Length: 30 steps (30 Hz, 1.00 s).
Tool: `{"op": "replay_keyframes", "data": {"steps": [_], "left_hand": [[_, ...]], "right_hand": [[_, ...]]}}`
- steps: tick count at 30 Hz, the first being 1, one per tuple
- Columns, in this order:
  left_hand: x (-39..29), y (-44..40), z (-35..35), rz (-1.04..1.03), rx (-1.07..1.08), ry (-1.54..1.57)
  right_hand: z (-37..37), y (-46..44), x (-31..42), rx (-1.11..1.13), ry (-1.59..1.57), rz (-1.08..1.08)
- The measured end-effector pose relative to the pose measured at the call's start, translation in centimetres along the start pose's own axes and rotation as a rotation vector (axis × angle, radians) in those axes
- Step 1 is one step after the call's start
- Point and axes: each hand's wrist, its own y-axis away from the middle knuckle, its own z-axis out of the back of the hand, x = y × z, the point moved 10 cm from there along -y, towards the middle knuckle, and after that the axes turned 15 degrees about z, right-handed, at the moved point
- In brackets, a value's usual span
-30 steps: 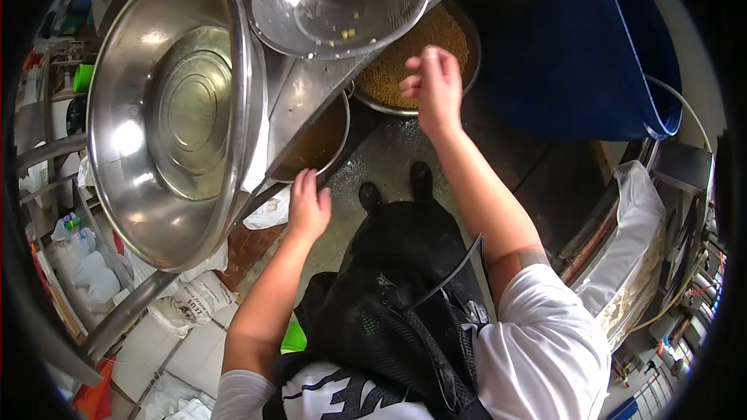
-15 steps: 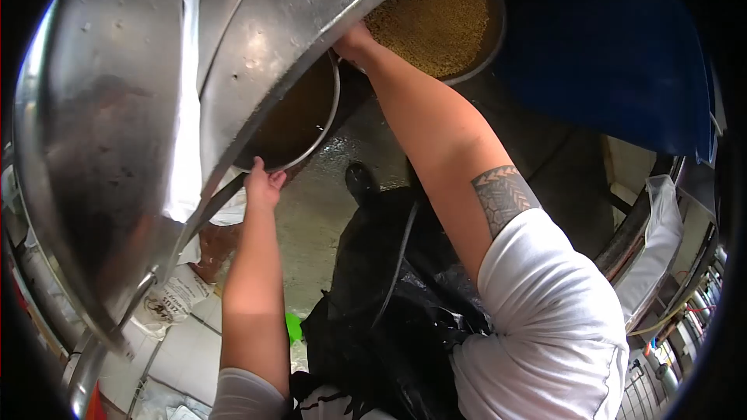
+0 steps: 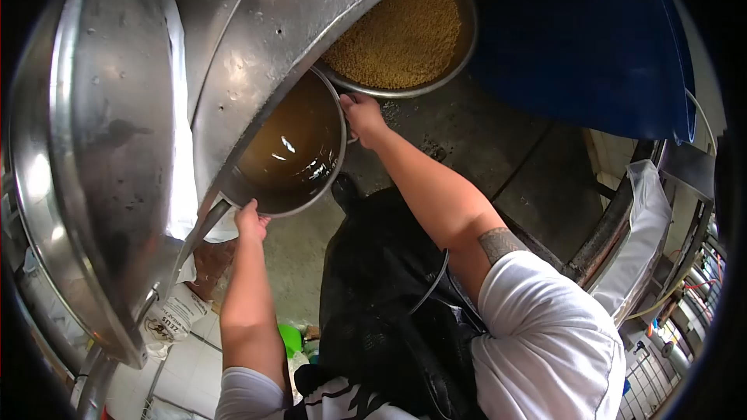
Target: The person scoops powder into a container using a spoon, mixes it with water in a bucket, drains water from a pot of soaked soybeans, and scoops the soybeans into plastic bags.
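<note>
A round metal pot point(image 3: 292, 148) of brownish liquid is partly under the edge of the metal table point(image 3: 257, 54). My right hand point(image 3: 362, 118) is closed on the handle at the pot's right side. At the near-left rim, my left hand point(image 3: 250, 222) grips the pot, its fingers wrapped at the edge. The table hides the pot's far-left part. Beyond the pot is a wide metal bowl point(image 3: 405, 31) filled with yellowish grains, also partly covered by the table.
A large metal basin point(image 3: 101, 148) sits on the table at the left. At the upper right stands a big blue container point(image 3: 576, 47). A printed white sack point(image 3: 175, 319) lies at the lower left, and a green object point(image 3: 291, 339) is near my left elbow.
Both hands have taken hold of the pot, and it has come out farther from under the table toward me. The liquid's surface now shows ripples. My view has shifted closer to the table.
</note>
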Motion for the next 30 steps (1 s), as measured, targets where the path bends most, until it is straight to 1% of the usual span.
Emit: {"op": "replay_keyframes", "data": {"steps": [1,2,3,4,5,6,7,8,10,11,13,14,16,20,22,23,25,27,29,30], "left_hand": [[0.7,0.3,0.6,-0.006,0.002,-0.003],[1.4,0.5,0.7,0.006,0.032,-0.011],[2.0,0.9,0.2,0.018,0.064,-0.019],[1.3,6.1,-1.6,-0.056,0.049,0.062],[1.2,6.9,-1.5,-0.063,0.05,0.064],[1.3,7.5,-1.3,-0.076,0.021,-0.04],[1.3,8.1,-1.1,-0.088,-0.01,-0.154],[1.4,8.8,-1.2,-0.111,-0.006,-0.171],[1.2,10.9,-1.7,-0.148,-0.014,-0.189],[1.5,12.0,-2.6,-0.174,-0.017,-0.186],[1.4,15.6,-4.3,-0.146,-0.016,-0.214],[1.3,16.8,-5.1,-0.138,-0.057,-0.264],[1.1,20.4,-6.7,-0.123,-0.127,-0.315],[0.6,25.9,-9.8,-0.141,-0.097,-0.33],[-0.2,29.0,-13.0,-0.155,-0.016,-0.353],[-0.7,30.4,-14.6,-0.166,-0.011,-0.359],[-0.9,32.6,-17.0,-0.137,-0.04,-0.352],[-1.1,34.0,-19.5,-0.138,-0.016,-0.362],[-0.7,34.4,-21.2,-0.084,-0.038,-0.401],[-0.8,34.5,-22.2,-0.091,-0.04,-0.409]], "right_hand": [[1.2,0.6,-0.1,-0.081,0.04,0.054],[1.7,1.2,-0.5,-0.082,0.034,0.06],[3.3,2.0,-1.1,-0.148,0.037,0.066],[4.6,2.7,-2.4,-0.178,0.036,0.07],[6.0,3.5,-3.6,-0.209,0.036,0.073],[7.7,3.9,-5.3,-0.238,0.076,0.08],[8.9,5.1,-5.2,-0.272,0.112,0.08],[9.9,6.1,-5.2,-0.279,0.1,0.079],[11.6,8.6,-3.5,-0.326,0.005,0.015],[12.6,8.8,-2.3,-0.328,0.005,0.023],[14.5,10.6,-1.8,-0.366,-0.074,-0.062],[15.6,11.3,-0.7,-0.374,-0.082,-0.055],[17.2,13.2,0.7,-0.35,-0.25,-0.163],[21.8,14.3,3.4,-0.364,-0.283,-0.156],[24.0,14.7,5.6,-0.374,-0.328,-0.162],[25.2,14.9,6.5,-0.393,-0.364,-0.175],[27.2,14.7,6.9,-0.423,-0.413,-0.189],[29.2,14.2,6.8,-0.49,-0.494,-0.216],[30.7,13.4,6.5,-0.49,-0.505,-0.201],[31.4,12.6,6.2,-0.481,-0.507,-0.189]]}}
